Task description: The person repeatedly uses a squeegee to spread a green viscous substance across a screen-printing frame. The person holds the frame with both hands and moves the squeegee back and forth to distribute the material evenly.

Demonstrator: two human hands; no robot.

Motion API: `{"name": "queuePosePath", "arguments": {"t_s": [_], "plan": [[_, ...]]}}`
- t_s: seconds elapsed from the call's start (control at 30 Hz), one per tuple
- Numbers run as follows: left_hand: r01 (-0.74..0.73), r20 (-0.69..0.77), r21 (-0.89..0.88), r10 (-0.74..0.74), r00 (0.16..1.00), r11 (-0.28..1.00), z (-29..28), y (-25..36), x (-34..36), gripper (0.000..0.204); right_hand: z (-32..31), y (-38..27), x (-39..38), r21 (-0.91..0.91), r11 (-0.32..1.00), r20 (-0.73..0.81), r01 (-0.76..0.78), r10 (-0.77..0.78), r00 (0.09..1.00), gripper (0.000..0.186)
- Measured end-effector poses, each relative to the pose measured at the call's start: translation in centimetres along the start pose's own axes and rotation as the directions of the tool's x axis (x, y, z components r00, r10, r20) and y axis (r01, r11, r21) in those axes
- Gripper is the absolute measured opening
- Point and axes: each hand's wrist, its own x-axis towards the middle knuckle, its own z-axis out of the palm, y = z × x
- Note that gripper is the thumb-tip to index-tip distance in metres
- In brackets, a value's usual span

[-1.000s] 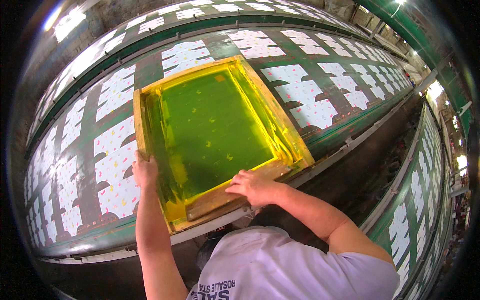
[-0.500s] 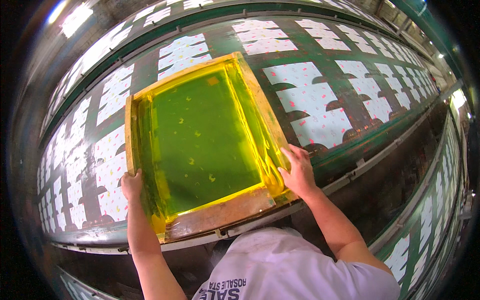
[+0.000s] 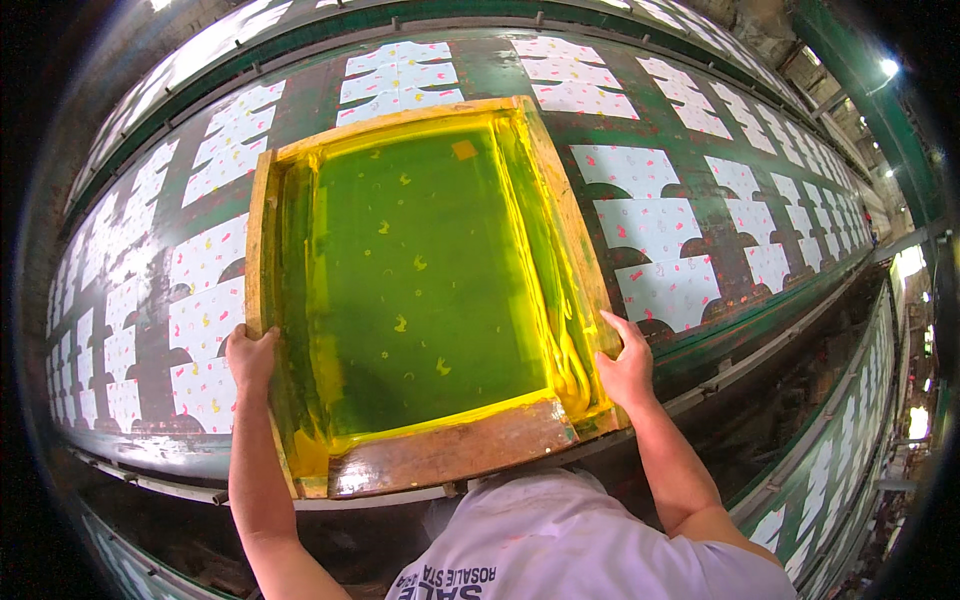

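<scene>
A wooden-framed printing screen [image 3: 420, 280], green with small pale motifs and streaked with bright yellow ink, lies over the printing table. Thick yellow ink gathers along its right inner side, and an orange square [image 3: 463, 150] marks its far right corner. My left hand [image 3: 251, 355] is closed on the left rail, near its lower half. My right hand [image 3: 625, 365] grips the right rail with fingers curled over it. A brown board [image 3: 445, 450] spans the screen's near end. White cut pieces [image 3: 652, 235] with small pink and yellow prints lie in rows around the screen.
The long green table [image 3: 690, 340] bends away to both sides. Another table with white pieces [image 3: 830, 450] runs along the right, past a dark gap. Behind is a further row of pieces beyond a rail [image 3: 330, 32]. A green beam and lamps [image 3: 888, 68] are at upper right.
My right hand has left the near board for the screen's right rail. The screen now sits straighter in view, and my left hand has moved leftward in the picture with it.
</scene>
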Motion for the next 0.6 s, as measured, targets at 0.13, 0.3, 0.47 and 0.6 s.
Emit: {"name": "queuePosePath", "arguments": {"t_s": [0.13,0.3,0.47,0.6], "plan": [[0.031,0.028,0.021,-0.032,0.999,0.999,0.0,-1.0,1.0,0.035,-2.0,-0.9,0.2,0.028,0.997,-0.042,0.075,-0.074,0.996,0.064],[-0.033,0.037,-0.128,0.038,0.999,0.991,-0.2,-1.0,1.9,0.03,-4.4,-0.9,1.1,0.004,0.991,-0.08,0.136,-0.135,0.988,0.06],[0.01,0.044,-0.127,-0.005,0.999,0.992,1.0,3.6,1.8,0.029,-7.7,3.0,3.5,-0.023,0.999,-0.061,0.049,-0.05,0.997,0.057],[0.019,0.033,-0.228,-0.011,0.999,0.973,4.6,9.8,-1.0,0.031,-10.6,9.3,6.0,0.001,1.0,-0.124,0.03,-0.03,0.992,0.057]]}}
